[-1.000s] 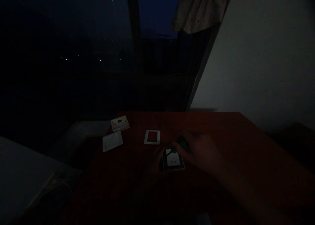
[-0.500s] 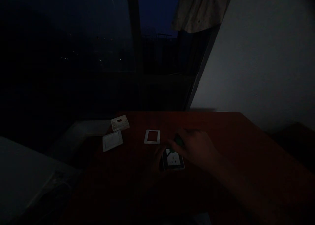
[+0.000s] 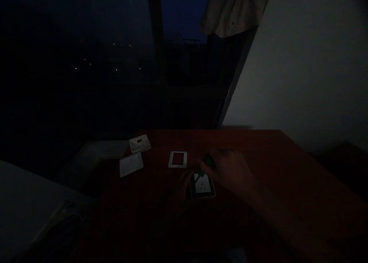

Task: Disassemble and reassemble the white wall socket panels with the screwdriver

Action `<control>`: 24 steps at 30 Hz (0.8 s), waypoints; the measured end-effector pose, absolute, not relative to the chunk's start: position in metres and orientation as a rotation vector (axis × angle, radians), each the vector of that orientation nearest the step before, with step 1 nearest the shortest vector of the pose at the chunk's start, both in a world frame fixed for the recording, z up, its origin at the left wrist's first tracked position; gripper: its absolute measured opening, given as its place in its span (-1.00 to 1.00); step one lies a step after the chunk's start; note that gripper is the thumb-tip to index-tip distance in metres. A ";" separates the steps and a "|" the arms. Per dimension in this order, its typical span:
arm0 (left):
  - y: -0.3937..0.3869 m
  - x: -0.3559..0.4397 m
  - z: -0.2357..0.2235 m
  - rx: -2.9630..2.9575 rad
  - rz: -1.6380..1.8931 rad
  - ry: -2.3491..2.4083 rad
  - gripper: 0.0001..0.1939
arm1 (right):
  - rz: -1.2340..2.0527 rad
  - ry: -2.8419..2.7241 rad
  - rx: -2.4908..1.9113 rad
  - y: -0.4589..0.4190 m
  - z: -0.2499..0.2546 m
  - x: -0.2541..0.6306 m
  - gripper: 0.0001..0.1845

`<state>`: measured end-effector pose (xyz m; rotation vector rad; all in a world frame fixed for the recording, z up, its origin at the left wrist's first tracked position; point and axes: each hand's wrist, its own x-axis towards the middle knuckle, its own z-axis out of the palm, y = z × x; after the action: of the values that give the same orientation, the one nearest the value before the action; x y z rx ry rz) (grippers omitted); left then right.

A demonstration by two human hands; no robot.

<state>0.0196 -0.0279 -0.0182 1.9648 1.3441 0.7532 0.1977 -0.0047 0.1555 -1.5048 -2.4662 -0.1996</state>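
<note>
A wall socket (image 3: 202,184) with a white face and dark surround lies on the red-brown table (image 3: 258,148). My right hand (image 3: 228,167) is closed round the green handle of a screwdriver (image 3: 209,161). Its shaft slants down to the left, with the tip at the upper left of the socket. Deep in shadow, my left hand (image 3: 182,192) curves round the socket's left side and grips it, thumb and fingers partly hidden by the dark. A white square frame (image 3: 178,160) lies flat just beyond the hands.
At the table's left edge lie a white box-like piece (image 3: 140,143) with a small rectangular hole and a white plate (image 3: 131,164). Behind the table is a dark window (image 3: 115,102), with a hanging cloth (image 3: 234,13) above and a pale wall (image 3: 310,71) at right.
My right hand has turned very slightly on the screwdriver's handle. The socket, my left hand and the loose white pieces are where they were.
</note>
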 end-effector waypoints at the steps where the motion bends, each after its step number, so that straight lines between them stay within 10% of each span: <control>1: -0.028 0.019 -0.018 1.971 0.755 1.337 -0.11 | -0.204 -2.473 -1.502 -0.005 0.156 0.198 -0.61; 24: -0.026 0.019 -0.015 1.977 0.763 1.319 -0.08 | 0.003 -2.673 -1.350 0.000 0.172 0.183 -0.69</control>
<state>0.0194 -0.0258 -0.0153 1.9773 1.3190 0.7632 0.1830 0.0004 0.1722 -1.3503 -2.6727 0.0031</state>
